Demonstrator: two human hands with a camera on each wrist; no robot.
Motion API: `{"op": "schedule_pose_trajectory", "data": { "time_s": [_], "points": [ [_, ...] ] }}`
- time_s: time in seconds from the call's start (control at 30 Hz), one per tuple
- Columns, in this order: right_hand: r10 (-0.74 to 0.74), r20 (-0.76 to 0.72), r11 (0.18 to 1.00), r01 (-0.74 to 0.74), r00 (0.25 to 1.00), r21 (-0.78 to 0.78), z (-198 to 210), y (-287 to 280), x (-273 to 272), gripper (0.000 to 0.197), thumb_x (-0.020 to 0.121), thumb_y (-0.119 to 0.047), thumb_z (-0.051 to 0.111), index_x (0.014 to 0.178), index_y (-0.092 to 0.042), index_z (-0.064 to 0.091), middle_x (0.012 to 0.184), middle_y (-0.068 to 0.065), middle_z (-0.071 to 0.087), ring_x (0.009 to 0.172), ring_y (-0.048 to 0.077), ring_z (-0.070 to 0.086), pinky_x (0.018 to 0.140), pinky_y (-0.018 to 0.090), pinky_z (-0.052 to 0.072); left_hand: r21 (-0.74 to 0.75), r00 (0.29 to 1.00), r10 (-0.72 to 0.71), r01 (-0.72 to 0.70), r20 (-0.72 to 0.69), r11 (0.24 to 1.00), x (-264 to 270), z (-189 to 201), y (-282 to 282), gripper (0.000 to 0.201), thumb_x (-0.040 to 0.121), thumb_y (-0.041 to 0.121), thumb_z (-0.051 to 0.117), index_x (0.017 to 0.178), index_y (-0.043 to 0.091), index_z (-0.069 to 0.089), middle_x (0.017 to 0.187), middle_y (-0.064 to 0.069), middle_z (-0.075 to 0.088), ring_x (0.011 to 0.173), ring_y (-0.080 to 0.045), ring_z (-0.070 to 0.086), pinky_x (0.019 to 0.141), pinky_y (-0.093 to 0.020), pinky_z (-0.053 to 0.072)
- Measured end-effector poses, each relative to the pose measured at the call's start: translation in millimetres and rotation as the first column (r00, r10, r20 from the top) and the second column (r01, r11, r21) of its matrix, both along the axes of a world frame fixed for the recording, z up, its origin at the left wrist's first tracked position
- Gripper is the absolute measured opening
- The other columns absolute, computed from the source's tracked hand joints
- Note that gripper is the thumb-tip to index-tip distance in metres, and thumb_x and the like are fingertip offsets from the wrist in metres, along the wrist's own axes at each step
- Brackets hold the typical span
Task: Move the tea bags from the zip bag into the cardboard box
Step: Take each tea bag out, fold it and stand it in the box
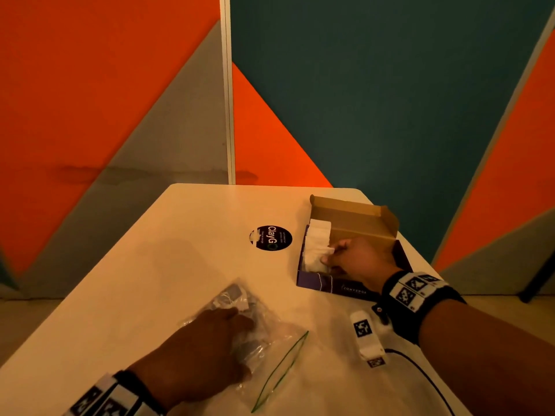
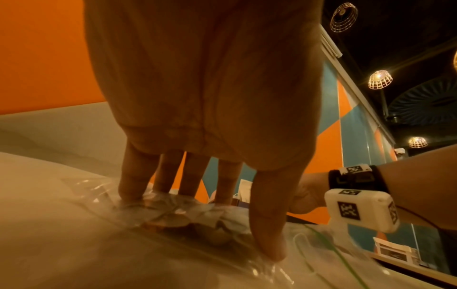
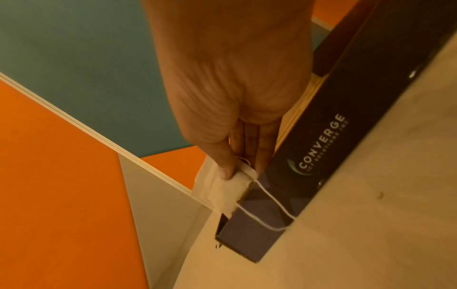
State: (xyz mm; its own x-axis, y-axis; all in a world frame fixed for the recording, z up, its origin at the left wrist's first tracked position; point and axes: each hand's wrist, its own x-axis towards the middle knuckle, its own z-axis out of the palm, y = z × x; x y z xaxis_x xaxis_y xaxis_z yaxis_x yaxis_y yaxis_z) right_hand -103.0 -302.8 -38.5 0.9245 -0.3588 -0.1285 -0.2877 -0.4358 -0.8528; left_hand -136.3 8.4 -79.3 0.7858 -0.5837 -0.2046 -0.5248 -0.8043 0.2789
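A clear zip bag (image 1: 264, 334) with a green seal lies on the white table (image 1: 150, 265), several tea bags (image 2: 173, 213) still inside. My left hand (image 1: 210, 340) presses flat on it with straight fingers (image 2: 131, 185). The dark cardboard box (image 1: 339, 283), lid open, stands at the table's right; white tea bags (image 1: 318, 235) lie in its left end. My right hand (image 1: 354, 256) is over the box and pinches a white tea bag (image 3: 222, 189) between thumb and fingers. Its string (image 3: 269, 211) hangs over the box's front wall (image 3: 319, 156).
A round black sticker (image 1: 271, 238) marks the table's middle. A white tracker with a cable (image 1: 368, 337) hangs by my right wrist. Orange, grey and teal wall panels (image 1: 375, 85) stand right behind the table. The table's right edge runs just past the box.
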Motion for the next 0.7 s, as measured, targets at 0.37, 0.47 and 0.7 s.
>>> {"op": "schedule_pose_trajectory", "data": {
  "time_s": [0.37, 0.47, 0.7],
  "points": [
    [0.022, -0.067, 0.994, -0.029, 0.997, -0.106, -13, -1, 12, 0.015, 0.078, -0.017, 0.083, 0.09, -0.013, 0.074, 0.084, 0.003, 0.073, 0.077, 0.014, 0.067, 0.065, 0.024, 0.054, -0.028, 0.999, -0.012, 0.014, 0.053, 1.0, -4, 1, 1, 0.083, 0.073, 0.068, 0.065, 0.146, 0.049, 0.03, 0.158, 0.018, 0.025, 0.144, -0.01, 0.025, 0.116, -0.028, 0.026],
    [0.026, -0.083, 1.0, -0.026, 0.996, 0.004, -8, -4, 12, 0.013, 0.079, -0.008, 0.08, 0.091, -0.009, 0.074, 0.088, 0.009, 0.077, 0.087, 0.025, 0.073, 0.086, 0.041, 0.06, -0.034, 0.999, -0.015, 0.017, 0.05, 0.999, -7, 5, 0, 0.081, 0.076, 0.067, 0.064, 0.147, 0.049, 0.029, 0.157, 0.019, 0.024, 0.144, -0.009, 0.024, 0.117, -0.028, 0.026],
    [0.127, -0.132, 0.983, -0.143, 0.983, -0.115, -8, -5, 6, 0.01, 0.082, -0.011, 0.079, 0.088, -0.016, 0.072, 0.091, -0.003, 0.069, 0.085, 0.013, 0.06, 0.076, 0.023, 0.045, -0.035, 0.999, -0.008, 0.01, 0.042, 0.999, -7, 3, 0, 0.083, 0.076, 0.065, 0.066, 0.147, 0.047, 0.029, 0.158, 0.018, 0.024, 0.145, -0.011, 0.022, 0.116, -0.029, 0.027]
  ]
}}
